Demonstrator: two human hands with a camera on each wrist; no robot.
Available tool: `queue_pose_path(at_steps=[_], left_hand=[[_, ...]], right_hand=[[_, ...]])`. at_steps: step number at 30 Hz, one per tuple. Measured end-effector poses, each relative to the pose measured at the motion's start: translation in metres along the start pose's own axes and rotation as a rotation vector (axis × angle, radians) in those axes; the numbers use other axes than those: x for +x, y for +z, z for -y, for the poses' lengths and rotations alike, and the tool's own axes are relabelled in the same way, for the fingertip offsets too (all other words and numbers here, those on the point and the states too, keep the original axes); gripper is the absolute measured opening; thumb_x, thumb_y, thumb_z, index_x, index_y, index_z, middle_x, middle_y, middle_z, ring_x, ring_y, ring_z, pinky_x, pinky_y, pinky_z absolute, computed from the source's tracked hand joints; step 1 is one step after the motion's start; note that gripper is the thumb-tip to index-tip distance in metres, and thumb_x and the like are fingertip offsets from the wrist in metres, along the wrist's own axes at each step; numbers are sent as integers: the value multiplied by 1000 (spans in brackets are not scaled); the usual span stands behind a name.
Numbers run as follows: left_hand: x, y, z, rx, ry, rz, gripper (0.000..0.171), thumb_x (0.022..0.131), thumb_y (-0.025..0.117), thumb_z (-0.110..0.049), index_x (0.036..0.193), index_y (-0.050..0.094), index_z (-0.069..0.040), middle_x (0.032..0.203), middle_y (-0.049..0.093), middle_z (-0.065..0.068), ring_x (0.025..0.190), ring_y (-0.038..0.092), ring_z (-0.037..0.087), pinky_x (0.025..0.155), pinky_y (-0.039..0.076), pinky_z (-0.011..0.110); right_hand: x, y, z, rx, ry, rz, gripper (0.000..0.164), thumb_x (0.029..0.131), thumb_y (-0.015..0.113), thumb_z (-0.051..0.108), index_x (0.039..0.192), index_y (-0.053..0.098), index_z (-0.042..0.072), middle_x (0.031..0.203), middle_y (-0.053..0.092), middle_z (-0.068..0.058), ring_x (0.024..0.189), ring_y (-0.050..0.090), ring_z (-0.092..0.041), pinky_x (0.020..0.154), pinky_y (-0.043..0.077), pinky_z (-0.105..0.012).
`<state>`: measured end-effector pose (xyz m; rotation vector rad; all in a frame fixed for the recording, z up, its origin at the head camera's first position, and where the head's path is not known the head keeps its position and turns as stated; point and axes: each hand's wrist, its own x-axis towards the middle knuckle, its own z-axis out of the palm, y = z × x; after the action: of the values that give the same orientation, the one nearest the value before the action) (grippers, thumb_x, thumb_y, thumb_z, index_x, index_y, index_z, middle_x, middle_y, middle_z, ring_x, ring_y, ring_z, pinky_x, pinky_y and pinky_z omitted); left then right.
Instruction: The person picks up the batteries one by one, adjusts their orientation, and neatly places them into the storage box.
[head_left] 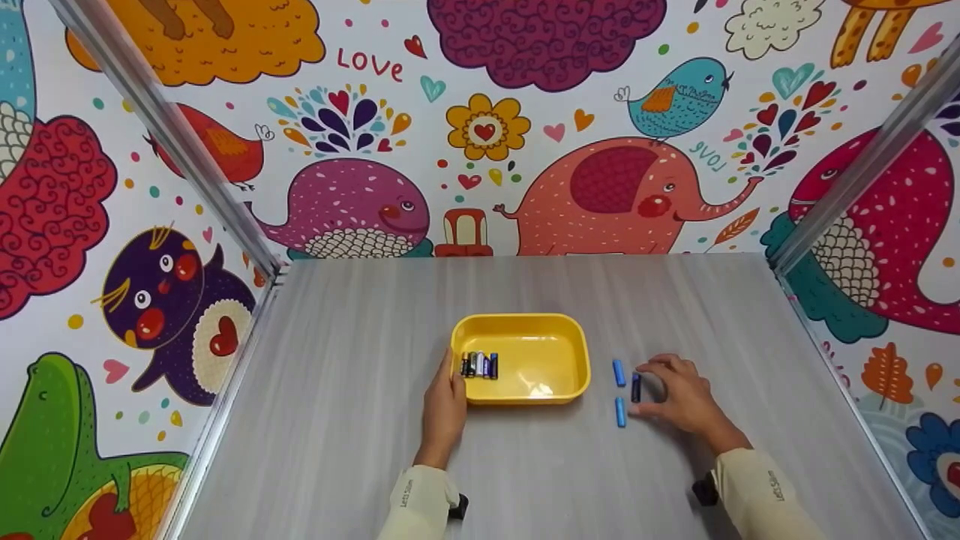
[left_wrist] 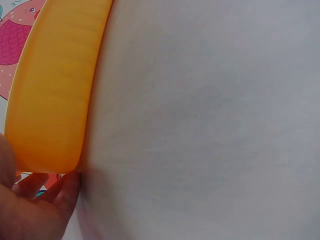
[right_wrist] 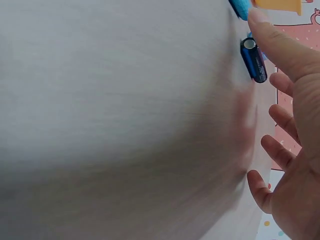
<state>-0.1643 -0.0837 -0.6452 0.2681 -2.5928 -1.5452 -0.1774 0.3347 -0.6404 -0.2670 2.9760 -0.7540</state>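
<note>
- Yellow tray point(head_left: 544, 358), left end held between thumb and fingers of the left hand point(head_left: 442, 412).
- Row of batteries point(head_left: 481, 365), five by my count, inside the tray's left end: seemingly done.
- Far blue battery point(head_left: 619, 373) and near blue battery point(head_left: 620, 412), on the table point(head_left: 345, 360): remaining, tray wall between.
- Dark battery point(head_left: 636, 388), beside them: also remaining.
- Right hand point(head_left: 686, 397), thumb and fingers spread around it, contact unclear; near blue battery crowds the thumb.
- Metal rail point(head_left: 862, 161), patterned wall point(head_left: 900, 285).

On the wall point(head_left: 540, 105) I read a red "LOVE" point(head_left: 370, 65) and a reversed teal "LOVE" point(head_left: 708, 156); the left sleeve point(head_left: 420, 506) and right sleeve point(head_left: 761, 499) seemingly say "Let's Slim". Print on the dark battery point(right_wrist: 255, 65) is illegible.
</note>
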Motion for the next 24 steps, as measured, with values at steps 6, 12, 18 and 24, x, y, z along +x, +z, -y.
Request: queue_pose_path(at_steps=[6, 12, 18, 24], left_hand=[[0, 0, 0, 5, 9, -10, 53, 109, 46, -19, 160, 35, -12, 163, 40, 7, 149, 41, 24, 122, 36, 46], [0, 0, 0, -9, 13, -8, 53, 109, 46, -18, 160, 35, -10, 163, 40, 8, 149, 41, 26, 121, 36, 48], [0, 0, 1, 3, 5, -7, 53, 109, 45, -19, 160, 35, -13, 163, 41, 6, 148, 42, 24, 121, 36, 45], [0, 0, 1, 19, 8, -13, 53, 108, 46, -18, 160, 36, -13, 162, 42, 7, 147, 43, 25, 121, 37, 46]], right_hand=[[-1, 1, 0, -3, 0, -2, 76, 69, 88, 60, 130, 68, 19, 139, 53, -12, 129, 44, -39, 98, 37, -69], [-2, 3, 0, -18, 12, 0, 71, 71, 88, 58, 128, 69, 21, 138, 54, -11, 130, 44, -38, 98, 35, -69], [-1, 5, -1, -20, 19, -15, 69, 71, 87, 58, 126, 70, 21, 137, 55, -11, 131, 44, -38, 98, 35, -69], [-1, 8, -2, -13, 10, -36, 64, 73, 88, 55, 124, 71, 20, 135, 57, -10, 130, 43, -38, 98, 33, -69]])
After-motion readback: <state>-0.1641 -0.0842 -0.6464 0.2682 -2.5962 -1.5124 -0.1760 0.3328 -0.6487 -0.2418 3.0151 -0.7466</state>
